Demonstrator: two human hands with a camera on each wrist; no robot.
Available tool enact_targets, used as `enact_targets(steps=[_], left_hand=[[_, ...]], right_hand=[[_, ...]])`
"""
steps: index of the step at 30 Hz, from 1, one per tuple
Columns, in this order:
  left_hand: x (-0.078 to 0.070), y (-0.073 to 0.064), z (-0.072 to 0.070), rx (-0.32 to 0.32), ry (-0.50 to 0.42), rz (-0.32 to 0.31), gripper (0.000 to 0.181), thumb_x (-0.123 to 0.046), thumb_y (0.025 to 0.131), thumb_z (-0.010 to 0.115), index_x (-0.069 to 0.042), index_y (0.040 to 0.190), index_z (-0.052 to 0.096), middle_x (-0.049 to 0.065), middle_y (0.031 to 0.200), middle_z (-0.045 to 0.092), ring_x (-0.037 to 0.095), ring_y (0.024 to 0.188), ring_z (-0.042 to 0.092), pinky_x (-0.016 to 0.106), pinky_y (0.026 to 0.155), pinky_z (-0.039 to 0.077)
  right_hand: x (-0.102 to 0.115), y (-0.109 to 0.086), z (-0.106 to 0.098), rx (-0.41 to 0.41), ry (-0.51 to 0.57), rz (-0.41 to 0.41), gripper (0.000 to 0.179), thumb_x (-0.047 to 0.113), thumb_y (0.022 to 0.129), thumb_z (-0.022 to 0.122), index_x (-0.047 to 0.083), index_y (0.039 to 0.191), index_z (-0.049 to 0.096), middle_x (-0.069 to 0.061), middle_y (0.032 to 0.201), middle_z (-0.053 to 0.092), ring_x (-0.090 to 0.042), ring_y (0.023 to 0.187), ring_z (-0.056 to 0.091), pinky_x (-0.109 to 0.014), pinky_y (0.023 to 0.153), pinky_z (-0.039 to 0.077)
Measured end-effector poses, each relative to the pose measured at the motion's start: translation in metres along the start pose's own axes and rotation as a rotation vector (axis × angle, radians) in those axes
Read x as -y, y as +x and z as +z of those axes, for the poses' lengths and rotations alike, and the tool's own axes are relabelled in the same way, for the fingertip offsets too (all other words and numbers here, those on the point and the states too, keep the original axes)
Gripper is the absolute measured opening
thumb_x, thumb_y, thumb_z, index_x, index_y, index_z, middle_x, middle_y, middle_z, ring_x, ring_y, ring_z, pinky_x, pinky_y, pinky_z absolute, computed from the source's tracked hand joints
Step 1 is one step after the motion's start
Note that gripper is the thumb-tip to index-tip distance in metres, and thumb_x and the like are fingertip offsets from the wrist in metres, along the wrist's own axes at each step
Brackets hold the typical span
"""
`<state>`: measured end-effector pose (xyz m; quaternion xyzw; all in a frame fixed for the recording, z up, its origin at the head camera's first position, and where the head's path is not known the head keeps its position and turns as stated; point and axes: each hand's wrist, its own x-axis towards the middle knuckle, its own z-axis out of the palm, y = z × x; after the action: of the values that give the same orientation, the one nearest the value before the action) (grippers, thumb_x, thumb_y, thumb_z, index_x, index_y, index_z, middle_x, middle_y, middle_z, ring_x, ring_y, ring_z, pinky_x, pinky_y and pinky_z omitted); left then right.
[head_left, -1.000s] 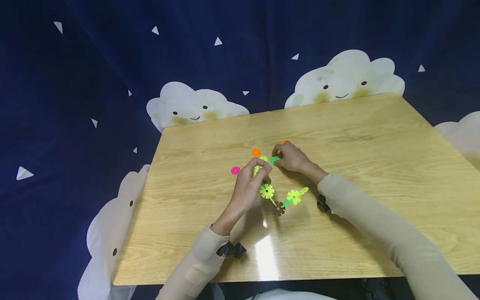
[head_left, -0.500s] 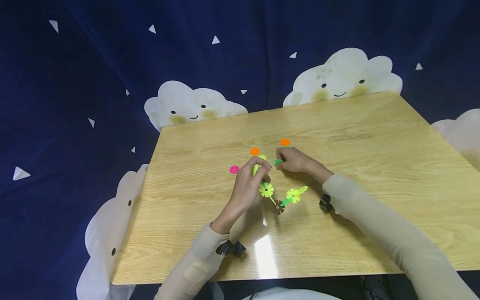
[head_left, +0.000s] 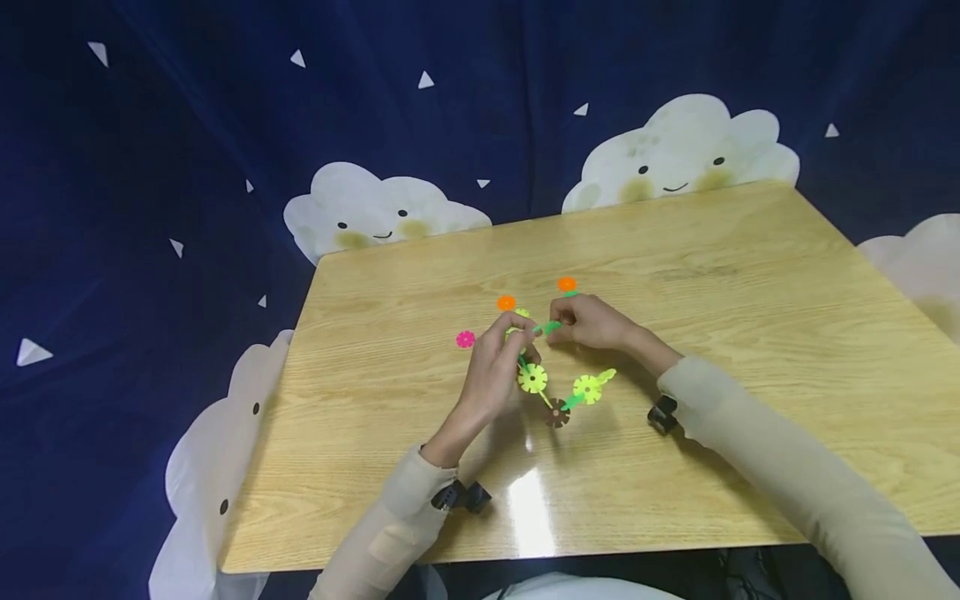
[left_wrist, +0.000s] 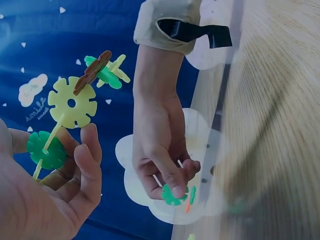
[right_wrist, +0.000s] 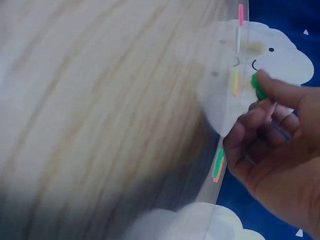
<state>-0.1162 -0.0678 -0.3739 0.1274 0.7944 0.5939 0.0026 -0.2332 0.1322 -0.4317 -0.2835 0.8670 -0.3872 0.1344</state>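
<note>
In the head view my left hand (head_left: 486, 375) grips a chain of notched plastic snowflake discs, raised over the table. A yellow disc (head_left: 532, 378), a brown disc (head_left: 557, 413) and a further yellow disc (head_left: 587, 389) hang from it toward me. The left wrist view shows a green disc (left_wrist: 46, 152) of the chain beside the curled fingers, joined edgewise to the yellow one. My right hand (head_left: 592, 322) pinches a single green disc (left_wrist: 172, 196) between thumb and fingers. This disc is close to the left fingertips, where a bit of green also shows.
Past the hands, an orange disc (head_left: 506, 302), a second orange disc (head_left: 567, 284) with a green disc (head_left: 571, 293) by it, a yellow-green disc (head_left: 522, 313) and a pink disc (head_left: 465, 339) lie on the wooden table (head_left: 375, 400). A dark blue curtain (head_left: 450, 125) hangs behind.
My right hand has drawn back toward me and a little right with its green disc, uncovering the far orange and green discs. The left hand and chain have hardly moved.
</note>
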Motion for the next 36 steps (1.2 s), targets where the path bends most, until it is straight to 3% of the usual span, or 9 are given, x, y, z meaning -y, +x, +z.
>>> enact_targets(steps=[3, 7, 15, 18, 22, 26, 31, 36], left_hand=[[0.0, 0.0, 0.001, -0.002, -0.006, -0.004, 0.031, -0.031, 0.097, 0.04, -0.009, 0.108, 0.059, 0.006, 0.071, 0.065, 0.025, 0.05, 0.048, 0.022, 0.042, 0.036], [0.0, 0.001, 0.002, -0.003, 0.011, 0.001, 0.033, -0.03, 0.097, 0.04, -0.006, 0.109, 0.059, 0.005, 0.071, 0.065, 0.021, 0.048, 0.045, 0.023, 0.042, 0.034], [0.001, 0.0, 0.002, -0.004, 0.032, 0.007, 0.035, -0.031, 0.097, 0.039, -0.005, 0.11, 0.059, 0.006, 0.071, 0.065, 0.018, 0.048, 0.042, 0.024, 0.043, 0.033], [0.0, -0.001, 0.002, -0.003, 0.022, 0.012, 0.033, -0.03, 0.098, 0.038, -0.006, 0.109, 0.059, 0.006, 0.071, 0.065, 0.018, 0.047, 0.043, 0.023, 0.042, 0.032], [0.0, -0.002, 0.001, 0.008, -0.006, 0.01, 0.029, -0.028, 0.098, 0.038, -0.008, 0.107, 0.058, 0.007, 0.071, 0.064, 0.017, 0.05, 0.048, 0.022, 0.043, 0.035], [0.0, -0.003, 0.001, 0.003, -0.012, 0.003, 0.032, -0.028, 0.097, 0.039, -0.006, 0.109, 0.059, 0.008, 0.071, 0.064, 0.017, 0.051, 0.05, 0.023, 0.043, 0.037], [0.0, -0.003, 0.0, -0.008, -0.009, 0.001, 0.033, -0.027, 0.097, 0.039, -0.004, 0.109, 0.059, 0.007, 0.071, 0.064, 0.02, 0.052, 0.05, 0.023, 0.043, 0.037], [0.001, -0.003, 0.0, -0.018, -0.005, 0.002, 0.03, -0.027, 0.096, 0.04, -0.008, 0.107, 0.06, 0.007, 0.072, 0.064, 0.034, 0.053, 0.05, 0.023, 0.043, 0.037]], right_hand=[[0.005, -0.003, 0.0, 0.001, 0.016, -0.037, 0.015, 0.016, 0.088, 0.073, 0.01, 0.082, 0.061, -0.002, 0.067, 0.048, -0.015, 0.06, 0.044, -0.027, 0.056, 0.037], [0.01, -0.005, -0.001, 0.017, 0.051, -0.062, 0.013, 0.021, 0.091, 0.07, 0.014, 0.084, 0.062, -0.001, 0.068, 0.049, -0.014, 0.06, 0.044, -0.026, 0.056, 0.038], [0.024, -0.016, -0.005, 0.028, 0.174, -0.061, 0.03, 0.035, 0.092, 0.067, 0.005, 0.092, 0.065, -0.005, 0.071, 0.052, -0.016, 0.063, 0.044, -0.027, 0.054, 0.036], [0.029, -0.02, -0.007, 0.023, 0.221, -0.069, 0.026, 0.033, 0.093, 0.066, 0.007, 0.093, 0.066, -0.011, 0.076, 0.057, -0.026, 0.064, 0.05, -0.029, 0.054, 0.039], [0.036, -0.026, -0.011, 0.011, 0.283, -0.074, 0.014, 0.026, 0.096, 0.062, 0.012, 0.097, 0.066, -0.016, 0.084, 0.061, -0.042, 0.076, 0.057, -0.039, 0.065, 0.051], [0.044, -0.032, -0.014, -0.011, 0.336, -0.095, 0.015, 0.02, 0.097, 0.061, 0.011, 0.109, 0.064, -0.016, 0.084, 0.062, -0.045, 0.078, 0.058, -0.05, 0.073, 0.054], [0.051, -0.038, -0.018, -0.068, 0.392, -0.145, 0.024, 0.014, 0.096, 0.062, 0.008, 0.12, 0.061, -0.016, 0.08, 0.062, -0.036, 0.072, 0.058, -0.038, 0.068, 0.054], [0.058, -0.046, -0.022, -0.11, 0.458, -0.178, 0.024, 0.01, 0.095, 0.062, 0.008, 0.119, 0.061, -0.016, 0.082, 0.062, -0.032, 0.069, 0.058, -0.033, 0.064, 0.053]])
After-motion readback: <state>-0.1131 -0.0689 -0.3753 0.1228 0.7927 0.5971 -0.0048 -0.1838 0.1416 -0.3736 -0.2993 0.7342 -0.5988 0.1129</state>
